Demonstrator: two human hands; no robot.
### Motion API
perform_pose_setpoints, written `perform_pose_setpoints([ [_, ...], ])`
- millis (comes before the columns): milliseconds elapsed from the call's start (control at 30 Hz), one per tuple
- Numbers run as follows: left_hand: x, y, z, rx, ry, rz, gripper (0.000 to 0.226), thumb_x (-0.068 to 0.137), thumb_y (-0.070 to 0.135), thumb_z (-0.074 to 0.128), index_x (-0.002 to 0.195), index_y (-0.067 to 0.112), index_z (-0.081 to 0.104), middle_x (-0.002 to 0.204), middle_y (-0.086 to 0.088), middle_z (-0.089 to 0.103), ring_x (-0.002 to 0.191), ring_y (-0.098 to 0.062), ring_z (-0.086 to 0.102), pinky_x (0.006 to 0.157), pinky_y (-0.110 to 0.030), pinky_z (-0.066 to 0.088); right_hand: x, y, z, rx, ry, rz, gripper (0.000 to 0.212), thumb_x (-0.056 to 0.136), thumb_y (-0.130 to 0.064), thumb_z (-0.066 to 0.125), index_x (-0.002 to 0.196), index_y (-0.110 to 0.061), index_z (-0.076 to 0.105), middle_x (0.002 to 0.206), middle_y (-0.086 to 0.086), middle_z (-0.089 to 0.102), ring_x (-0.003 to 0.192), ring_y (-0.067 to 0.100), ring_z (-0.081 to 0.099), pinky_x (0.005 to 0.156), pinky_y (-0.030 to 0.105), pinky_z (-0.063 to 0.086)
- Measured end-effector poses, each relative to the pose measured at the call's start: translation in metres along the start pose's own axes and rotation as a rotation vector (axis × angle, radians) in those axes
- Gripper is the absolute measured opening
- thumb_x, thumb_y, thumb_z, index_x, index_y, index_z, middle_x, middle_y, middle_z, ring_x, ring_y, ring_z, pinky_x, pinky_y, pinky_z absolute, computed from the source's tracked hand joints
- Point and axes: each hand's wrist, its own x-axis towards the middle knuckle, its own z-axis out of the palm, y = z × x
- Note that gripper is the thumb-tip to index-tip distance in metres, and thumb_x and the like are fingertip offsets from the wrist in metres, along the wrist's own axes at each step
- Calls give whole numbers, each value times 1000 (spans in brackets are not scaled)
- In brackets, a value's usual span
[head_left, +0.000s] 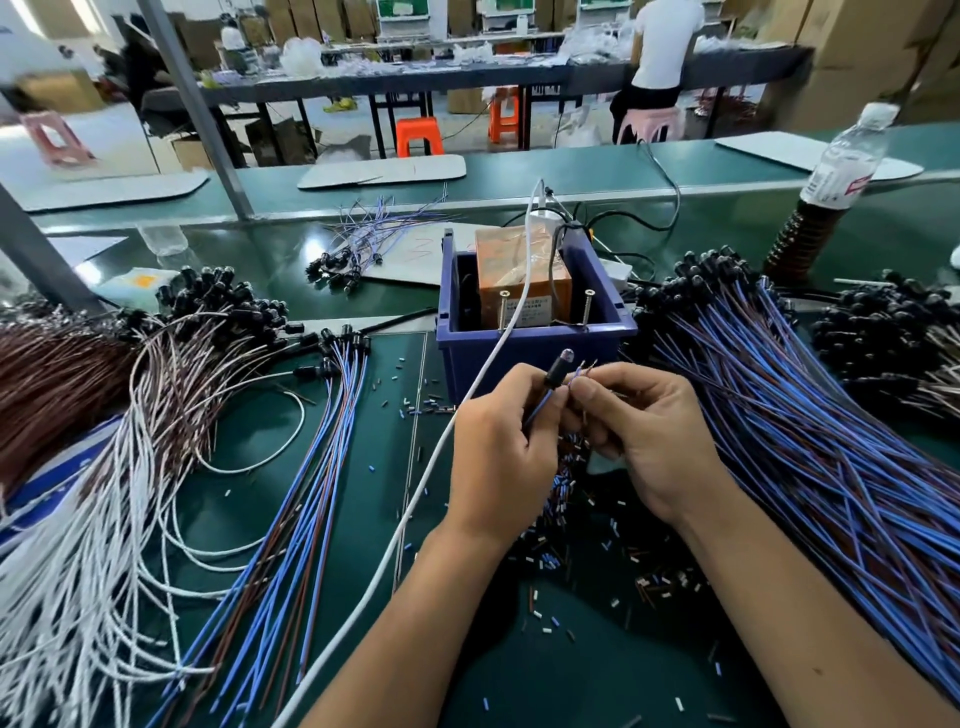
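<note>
Scraps (550, 525) of cut insulation litter the green mat (519, 675) nearest me, under my two raised hands. My left hand (498, 452) grips a black lamp holder (553, 371) lens up, where I can watch it. My right hand (644, 441) pinches the wire ends (584, 366) of the same lead, bare and spread apart, I judge so they can touch the two screws (505, 301) on the blue bin (535, 343) just beyond. Wire bundles (831, 426) lie within reach on either side, and a bottle (844, 161) stands farther back on the right.
</note>
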Motion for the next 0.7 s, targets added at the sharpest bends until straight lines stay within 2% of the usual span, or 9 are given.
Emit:
perform_pose_setpoints([
  [100,-1,1,-1,93,102,69,10,105,20,54,96,16,59,82,13,73,69,2,66,60,-20,49,0,-3,-3,56,11,15,17,77,-33,80,84,-18,80,71,6,68,50,11,50,42,20,36],
  [167,-1,3,-2,131,193,102,11,107,23,49,98,17,55,84,14,73,60,9,56,55,-13,40,1,-5,-6,99,-2,2,12,88,-31,73,85,-20,74,84,7,72,52,14,53,42,22,36],
  [267,2,6,-5,85,315,142,9,107,20,48,100,18,52,78,12,70,53,5,50,53,-12,35,4,-5,-8,109,43,-48,13,98,-28,63,91,-18,66,88,12,74,48,16,54,43,24,38],
  [367,7,6,-8,46,420,100,10,104,13,51,97,19,54,72,10,67,53,-8,55,50,-24,42,5,-2,-10,-58,163,-175,11,99,-27,66,96,-18,71,77,10,72,45,16,50,41,23,39],
  [433,10,7,-10,34,456,43,9,101,10,54,96,17,57,71,9,64,58,-12,58,54,-31,46,5,1,-10,-243,263,-287,5,102,-22,67,101,-20,71,76,6,72,49,14,55,47,23,45],
  [533,13,10,-10,18,483,1,9,101,12,55,95,14,60,72,9,63,63,-13,59,59,-23,45,5,3,-7,-502,453,-488,8,104,-22,65,102,-16,70,76,-7,72,67,10,70,61,21,52],
  [600,17,10,-8,33,500,-19,12,101,12,55,92,12,62,71,9,64,62,-12,58,59,-22,44,6,3,-2,-591,526,-582,9,104,-21,65,102,-15,71,77,-12,71,71,10,72,62,20,54],
  [700,22,9,-4,60,503,-84,12,101,10,59,89,11,60,69,10,65,61,-10,60,59,-25,46,10,3,4,-661,550,-637,11,105,-20,64,104,-14,73,78,-15,69,71,6,71,62,22,56],
])
